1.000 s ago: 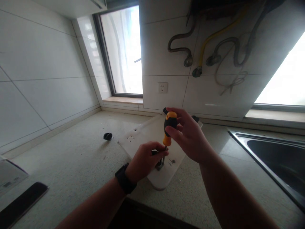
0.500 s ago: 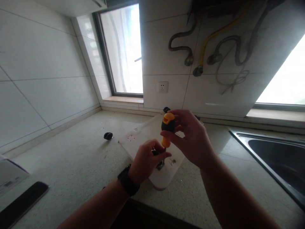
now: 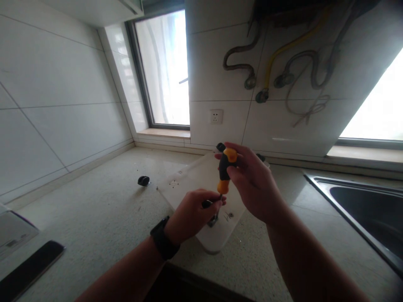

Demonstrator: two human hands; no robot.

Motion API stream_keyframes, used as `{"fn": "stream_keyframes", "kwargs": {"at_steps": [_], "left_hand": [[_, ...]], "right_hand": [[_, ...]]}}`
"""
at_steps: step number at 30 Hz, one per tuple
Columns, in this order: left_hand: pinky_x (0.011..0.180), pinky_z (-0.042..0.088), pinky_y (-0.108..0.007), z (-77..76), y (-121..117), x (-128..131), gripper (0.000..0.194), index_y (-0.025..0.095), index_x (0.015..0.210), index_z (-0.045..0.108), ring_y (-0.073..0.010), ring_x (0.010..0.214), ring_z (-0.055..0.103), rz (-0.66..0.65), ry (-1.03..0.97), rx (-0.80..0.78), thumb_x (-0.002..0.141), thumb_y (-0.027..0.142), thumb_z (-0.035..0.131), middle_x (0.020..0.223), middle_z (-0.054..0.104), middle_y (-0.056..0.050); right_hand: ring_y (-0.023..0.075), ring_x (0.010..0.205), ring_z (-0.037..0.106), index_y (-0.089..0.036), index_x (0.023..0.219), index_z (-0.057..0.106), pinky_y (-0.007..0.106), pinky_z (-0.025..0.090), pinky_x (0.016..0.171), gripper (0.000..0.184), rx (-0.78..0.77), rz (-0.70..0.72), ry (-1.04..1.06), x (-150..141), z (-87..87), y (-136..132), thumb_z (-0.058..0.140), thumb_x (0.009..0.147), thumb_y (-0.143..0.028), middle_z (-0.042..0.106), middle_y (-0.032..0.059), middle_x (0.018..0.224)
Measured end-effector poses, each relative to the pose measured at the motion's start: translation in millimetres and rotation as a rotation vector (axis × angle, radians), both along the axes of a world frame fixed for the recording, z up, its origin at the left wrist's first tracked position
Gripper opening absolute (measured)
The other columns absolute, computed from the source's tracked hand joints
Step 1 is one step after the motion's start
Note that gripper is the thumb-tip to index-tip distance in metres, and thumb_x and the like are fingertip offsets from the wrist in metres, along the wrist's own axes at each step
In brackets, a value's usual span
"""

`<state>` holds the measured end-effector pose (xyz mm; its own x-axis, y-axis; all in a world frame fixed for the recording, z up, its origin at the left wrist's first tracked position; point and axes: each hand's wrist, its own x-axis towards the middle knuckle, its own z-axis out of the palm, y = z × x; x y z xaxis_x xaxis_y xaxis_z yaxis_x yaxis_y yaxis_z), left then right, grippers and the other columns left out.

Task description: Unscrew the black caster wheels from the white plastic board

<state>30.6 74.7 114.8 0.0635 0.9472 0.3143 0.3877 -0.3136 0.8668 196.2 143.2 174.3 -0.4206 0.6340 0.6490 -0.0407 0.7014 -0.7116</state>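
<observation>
My right hand (image 3: 252, 184) is closed round the orange and black handle of a screwdriver (image 3: 224, 167), which points down at a slight tilt. Thumb and fingers of my left hand (image 3: 195, 212) pinch the screwdriver's thin shaft just below the handle. Under my left fingers, a caster wheel (image 3: 213, 221) with a metal plate sits at the near end of a white board (image 3: 214, 244); my hand partly hides it. Two more black casters, one far caster (image 3: 221, 147) and one right caster (image 3: 260, 157), stand at the board's far side. Small screws (image 3: 228, 216) lie beside the near caster.
A loose black caster (image 3: 143, 180) lies on the speckled counter (image 3: 103, 201) left of the board. A steel sink (image 3: 327, 188) is at the right. At the left are a dark flat object (image 3: 31, 268) and a white box (image 3: 15, 230). Hoses (image 3: 239, 65) hang on the back wall.
The screwdriver's handle has tilted to the right, and my right fingers have shifted round it. My left fingertips have closed in on the shaft. The board has stayed in place.
</observation>
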Motion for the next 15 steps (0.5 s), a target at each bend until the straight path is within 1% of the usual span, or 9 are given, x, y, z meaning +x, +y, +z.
{"fn": "stream_keyframes", "kwargs": {"at_steps": [3, 6, 9, 12, 15], "left_hand": [[0.079, 0.056, -0.033, 0.0, 0.2, 0.3, 0.018, 0.023, 0.101, 0.082, -0.0198, 0.086, 0.073, 0.044, -0.003, -0.014, 0.094, 0.035, 0.071, 0.097, 0.081, -0.006], [0.077, 0.055, -0.032, -1.3, 0.7, 0.7, 0.013, 0.023, 0.093, 0.082, -0.0192, 0.083, 0.072, 0.093, 0.005, -0.005, 0.089, 0.034, 0.077, 0.092, 0.080, -0.004], [0.078, 0.054, -0.033, -3.4, 1.6, 1.0, 0.012, 0.023, 0.090, 0.080, -0.0191, 0.083, 0.071, 0.107, 0.004, 0.010, 0.088, 0.034, 0.078, 0.091, 0.080, -0.004], [0.075, 0.053, -0.032, -4.7, 2.1, 1.2, 0.014, 0.021, 0.084, 0.078, -0.0186, 0.079, 0.070, 0.123, -0.025, 0.003, 0.086, 0.034, 0.080, 0.087, 0.079, -0.004], [0.071, 0.052, -0.031, -5.8, 2.1, 1.2, 0.020, 0.019, 0.079, 0.073, -0.0170, 0.073, 0.067, 0.145, -0.077, -0.002, 0.083, 0.035, 0.084, 0.079, 0.076, -0.002]], "right_hand": [[0.0165, 0.089, 0.067, -0.031, 0.147, 0.046, 0.035, 0.059, 0.076, 0.049, -0.008, -0.021, -0.089, 1.4, -0.3, 0.0, 0.057, 0.100, -0.039, 0.064, 0.0077, 0.121], [0.0143, 0.082, 0.062, -0.030, 0.143, 0.047, 0.036, 0.058, 0.076, 0.053, 0.017, -0.079, -0.137, 1.1, -1.3, 0.6, 0.065, 0.096, -0.045, 0.062, 0.0059, 0.114], [0.0143, 0.082, 0.061, -0.030, 0.134, 0.049, 0.034, 0.057, 0.074, 0.053, 0.053, -0.102, -0.092, -0.2, -1.2, 1.6, 0.073, 0.091, -0.045, 0.061, 0.0026, 0.108], [0.0148, 0.084, 0.065, -0.031, 0.131, 0.048, 0.032, 0.058, 0.071, 0.054, 0.051, -0.063, -0.016, -0.8, 0.3, 1.4, 0.078, 0.087, -0.041, 0.063, 0.0022, 0.112], [0.0171, 0.089, 0.069, -0.030, 0.130, 0.050, 0.034, 0.060, 0.073, 0.052, 0.051, -0.023, -0.006, -0.7, 1.9, -0.9, 0.079, 0.087, -0.040, 0.067, 0.0026, 0.112]]}}
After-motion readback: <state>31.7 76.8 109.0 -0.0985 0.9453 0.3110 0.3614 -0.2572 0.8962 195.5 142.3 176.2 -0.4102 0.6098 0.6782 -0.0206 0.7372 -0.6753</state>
